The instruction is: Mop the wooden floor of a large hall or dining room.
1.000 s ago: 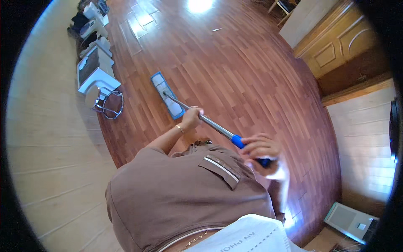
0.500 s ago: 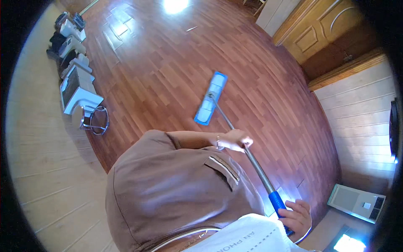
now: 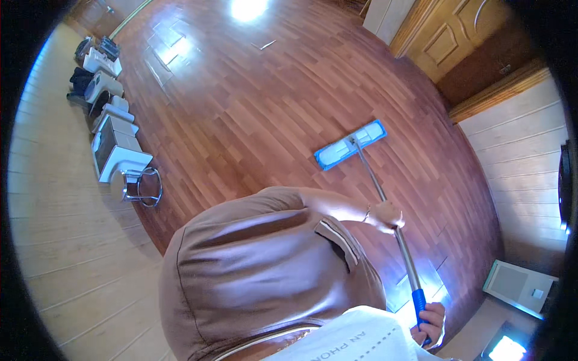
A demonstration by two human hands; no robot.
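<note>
Nearest, at the lower right, the right hand point(image 3: 428, 322) is clenched around the blue grip point(image 3: 419, 299) at the near end of a mop handle point(image 3: 385, 204), fingers wrapped over it so that the very end of the grip is hidden. Just to its left lies the person's brown-clad shoulder point(image 3: 253, 265), which fills the lower middle of the view, with a strip of white cloth point(image 3: 355, 337) below it. Farther along the handle, the left hand point(image 3: 385, 215) is closed in a fist around the bare metal shaft, a thin bracelet point(image 3: 366, 212) showing at the wrist; the two hands are well apart on the shaft. From there the silver handle runs away and a little to the left, down to a flat mop head point(image 3: 350, 144) with a pale pad edged in blue, which lies flat on the reddish wooden floor point(image 3: 253, 102), set crosswise to the handle. At the near right a white box-shaped unit point(image 3: 519, 286) stands against the pale panelled wall. On the left, along the other wall, a metal-framed stool point(image 3: 143, 186) stands near a row of white and dark appliances point(image 3: 111, 141) that stretches away. Far right, a wooden door point(image 3: 460, 36) closes the room, and bright patches of light glare on the far boards.
</note>
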